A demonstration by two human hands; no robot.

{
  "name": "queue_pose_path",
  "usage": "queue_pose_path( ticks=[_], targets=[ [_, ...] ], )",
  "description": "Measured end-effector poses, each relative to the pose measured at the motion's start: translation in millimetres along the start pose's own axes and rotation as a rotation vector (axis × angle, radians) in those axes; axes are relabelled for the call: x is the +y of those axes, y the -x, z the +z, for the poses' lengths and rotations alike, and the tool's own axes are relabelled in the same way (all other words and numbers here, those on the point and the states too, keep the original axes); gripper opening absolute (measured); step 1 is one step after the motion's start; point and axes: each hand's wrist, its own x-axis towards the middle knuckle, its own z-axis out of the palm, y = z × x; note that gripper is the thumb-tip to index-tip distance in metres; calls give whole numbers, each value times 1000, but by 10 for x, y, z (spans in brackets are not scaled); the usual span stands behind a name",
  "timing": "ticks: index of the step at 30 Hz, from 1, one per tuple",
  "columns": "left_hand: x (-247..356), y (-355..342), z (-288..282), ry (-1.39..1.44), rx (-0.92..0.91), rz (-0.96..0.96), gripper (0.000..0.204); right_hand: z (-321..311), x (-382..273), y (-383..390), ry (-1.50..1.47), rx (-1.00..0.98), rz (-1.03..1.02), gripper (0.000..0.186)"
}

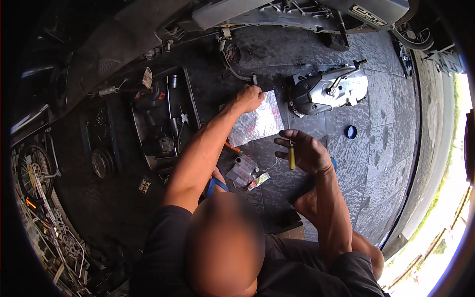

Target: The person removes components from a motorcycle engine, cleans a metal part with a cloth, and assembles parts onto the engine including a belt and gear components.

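My left hand (250,99) has its fingers curled at the far left corner of a shiny silver foil-like sheet (260,121) on the floor. The tip of a bent metal lever (240,75) shows by its fingertips, and whatever the fingers hold is hidden. In my right hand (309,152), nearer and to the right, is a small screwdriver (292,157) with a yellow handle; its thin shaft points away from me. Beyond that hand, to the right of the sheet, sits a silver and dark engine part (329,91) with a lever on top.
A dark tray (194,99) holding tools stands on the left. Small plastic packets (242,171) and an orange-handled tool (232,147) lie before me. A blue round cap (351,132) lies to the right. A motorcycle body (307,17) spans the far side.
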Motion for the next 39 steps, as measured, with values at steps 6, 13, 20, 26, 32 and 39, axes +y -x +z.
queue_pose_path(
  ticks=[6,13,20,26,32,39],
  targets=[
    [-46,-4,-39,38,-16,21,37,-6,151,-382,1223,605,30,36],
    [-81,4,190,-9,104,139,32,-173,155,-920,1795,473,103,59],
    [-109,80,394,-129,190,99,22,-95,65,-1094,1857,549,249,44],
    [-66,167,238,-199,197,107,20,54,687,-118,1874,590,516,31],
    [-284,64,388,-28,368,280,19,378,294,-327,1809,558,408,43],
    [-361,91,416,3,419,315,17,448,-64,-580,1946,315,594,40]
  ],
)
